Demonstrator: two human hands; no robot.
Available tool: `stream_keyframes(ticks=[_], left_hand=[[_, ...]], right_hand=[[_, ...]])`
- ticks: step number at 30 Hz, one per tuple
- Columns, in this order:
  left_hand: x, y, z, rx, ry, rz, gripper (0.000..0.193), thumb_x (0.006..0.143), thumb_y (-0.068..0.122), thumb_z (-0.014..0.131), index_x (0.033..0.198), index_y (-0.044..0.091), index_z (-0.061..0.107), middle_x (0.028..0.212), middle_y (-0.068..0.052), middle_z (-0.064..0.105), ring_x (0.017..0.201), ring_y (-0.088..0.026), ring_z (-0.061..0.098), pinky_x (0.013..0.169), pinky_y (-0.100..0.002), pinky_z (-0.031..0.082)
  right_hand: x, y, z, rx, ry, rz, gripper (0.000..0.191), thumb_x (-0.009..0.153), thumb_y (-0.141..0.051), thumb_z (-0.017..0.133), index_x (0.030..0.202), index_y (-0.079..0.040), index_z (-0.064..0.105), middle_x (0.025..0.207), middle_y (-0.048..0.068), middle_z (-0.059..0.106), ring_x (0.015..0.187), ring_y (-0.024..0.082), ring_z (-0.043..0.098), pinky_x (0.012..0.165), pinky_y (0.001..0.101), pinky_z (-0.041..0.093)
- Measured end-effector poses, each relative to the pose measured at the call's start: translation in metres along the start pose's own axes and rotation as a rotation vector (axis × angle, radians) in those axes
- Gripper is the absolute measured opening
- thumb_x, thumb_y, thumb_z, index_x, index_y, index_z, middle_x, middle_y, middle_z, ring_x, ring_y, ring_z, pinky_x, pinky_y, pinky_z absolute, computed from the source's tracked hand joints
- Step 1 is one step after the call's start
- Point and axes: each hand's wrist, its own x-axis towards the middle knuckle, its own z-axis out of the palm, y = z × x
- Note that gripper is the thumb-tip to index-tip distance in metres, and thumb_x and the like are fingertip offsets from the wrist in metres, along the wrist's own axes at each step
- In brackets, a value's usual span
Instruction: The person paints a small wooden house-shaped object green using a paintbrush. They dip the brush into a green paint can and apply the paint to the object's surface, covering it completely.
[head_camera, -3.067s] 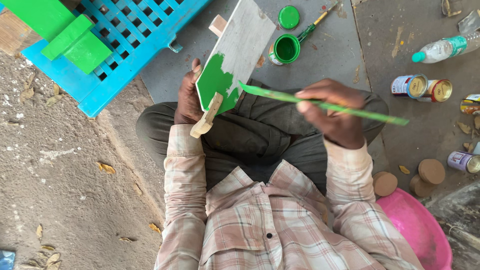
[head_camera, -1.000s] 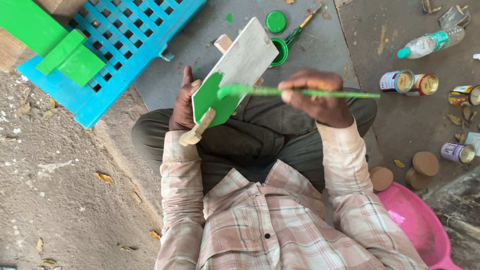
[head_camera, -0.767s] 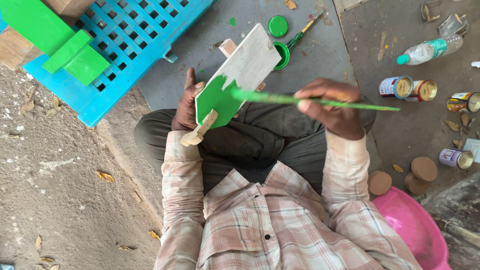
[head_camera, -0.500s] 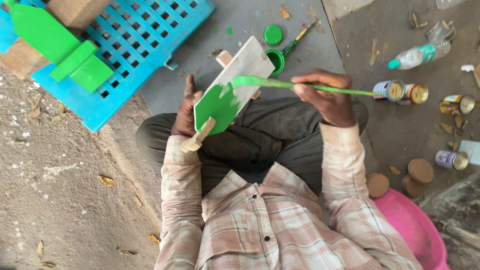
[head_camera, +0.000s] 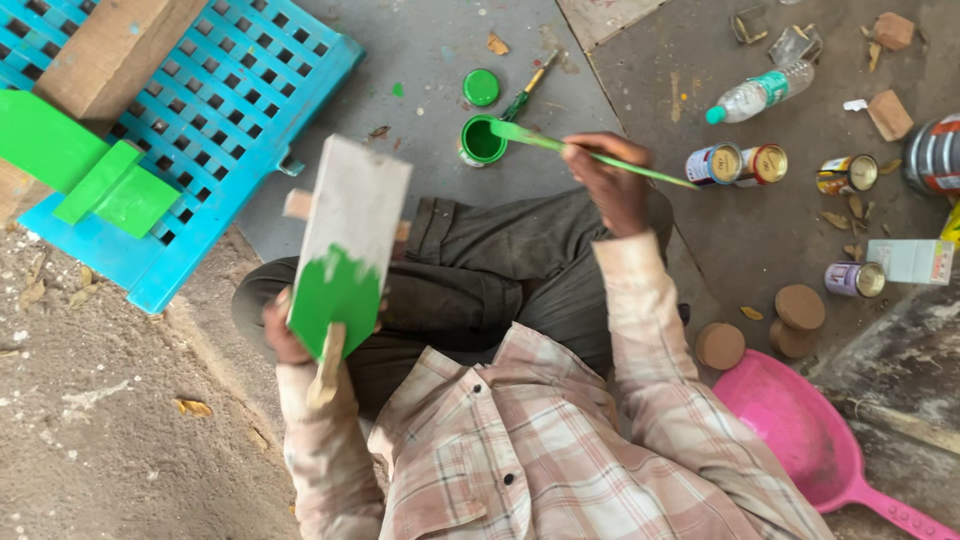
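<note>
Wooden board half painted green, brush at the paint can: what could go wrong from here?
1. The brush in the right hand reaches the open green paint can at a slant; a nudge might tip it.
2. The left hand holds the wooden board at its wet green end; paint may smear.
3. A loaded brush could drip on the trousers.

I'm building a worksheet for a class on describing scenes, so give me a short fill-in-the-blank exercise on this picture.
1. The left hand holds a wooden board whose lower part is painted ____.
2. The right hand holds a brush with its tip at the open paint ____.
3. The painted green pieces lie on a ____ plastic crate.
4. The dustpan by the right elbow is ____.

Missing words: green; can; blue; pink
</note>
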Motion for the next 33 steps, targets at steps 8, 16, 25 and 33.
stream_keyframes(ticks=[8, 16, 25, 33], left_hand=[[-0.055, -0.036, -0.026, -0.085, 0.16, 0.056, 0.099, 0.085, 0.058, 0.07, 0.152, -0.007, 0.036, 0.134, -0.047, 0.046, 0.119, -0.058, 0.058, 0.089, -0.068, 0.055], [-0.056, -0.043, -0.019, -0.084, 0.287, 0.078, 0.102, 0.082, 0.057, 0.075, 0.147, -0.015, 0.044, 0.126, -0.047, 0.055, 0.11, -0.058, 0.062, 0.083, -0.064, 0.058], [-0.055, -0.038, -0.025, -0.099, 0.274, 0.081, 0.099, 0.083, 0.055, 0.075, 0.143, -0.018, 0.044, 0.123, -0.049, 0.055, 0.108, -0.061, 0.062, 0.079, -0.068, 0.058], [-0.049, -0.032, -0.013, -0.052, 0.333, 0.075, 0.1, 0.083, 0.056, 0.074, 0.147, -0.014, 0.043, 0.126, -0.046, 0.055, 0.107, -0.06, 0.062, 0.078, -0.067, 0.058]], right_hand=[[0.041, 0.081, 0.037, -0.36, -0.045, -0.121, 0.015, 0.09, -0.011, 0.076, 0.099, 0.002, 0.078, 0.077, 0.005, 0.074, 0.069, 0.006, 0.067, 0.06, 0.0222, 0.052], [0.05, 0.103, 0.052, -0.362, -0.117, -0.052, 0.015, 0.09, -0.014, 0.076, 0.095, 0.0, 0.078, 0.076, 0.005, 0.075, 0.068, 0.008, 0.069, 0.059, 0.0229, 0.053], [0.041, 0.093, 0.038, -0.366, -0.034, -0.052, 0.013, 0.09, -0.013, 0.076, 0.093, -0.001, 0.077, 0.073, 0.005, 0.073, 0.065, 0.009, 0.067, 0.057, 0.026, 0.05], [0.029, 0.086, 0.022, -0.336, 0.06, -0.017, 0.012, 0.088, -0.011, 0.073, 0.09, 0.0, 0.077, 0.069, 0.004, 0.071, 0.063, 0.007, 0.064, 0.055, 0.0251, 0.048]])
